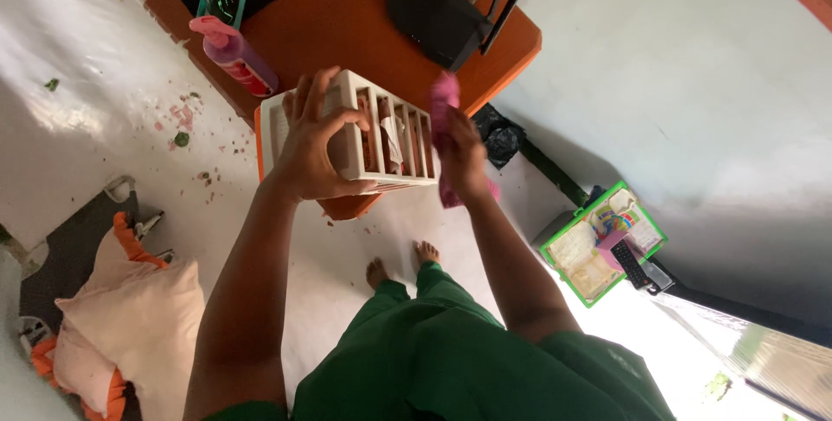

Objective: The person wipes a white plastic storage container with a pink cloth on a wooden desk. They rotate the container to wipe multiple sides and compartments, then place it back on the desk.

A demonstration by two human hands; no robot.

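The left hand point(314, 148) grips the cream plastic slatted rack point(381, 139) by its side; it looks light and stiff. The right hand point(464, 157) squeezes a soft pink cloth point(445, 96).

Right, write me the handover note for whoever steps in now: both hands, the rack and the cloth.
Left hand: gripping the white slatted rack by its end, holding it tilted over the orange table.
Right hand: closed on a pink cloth, pressed against the rack's open slatted side.
Rack: some items sit between the slats; what they are cannot be told.
Nearby on the table: pink bottle, black router.
Done: rack lifted, cloth on it.
Left: how much is already wiped cannot be told.
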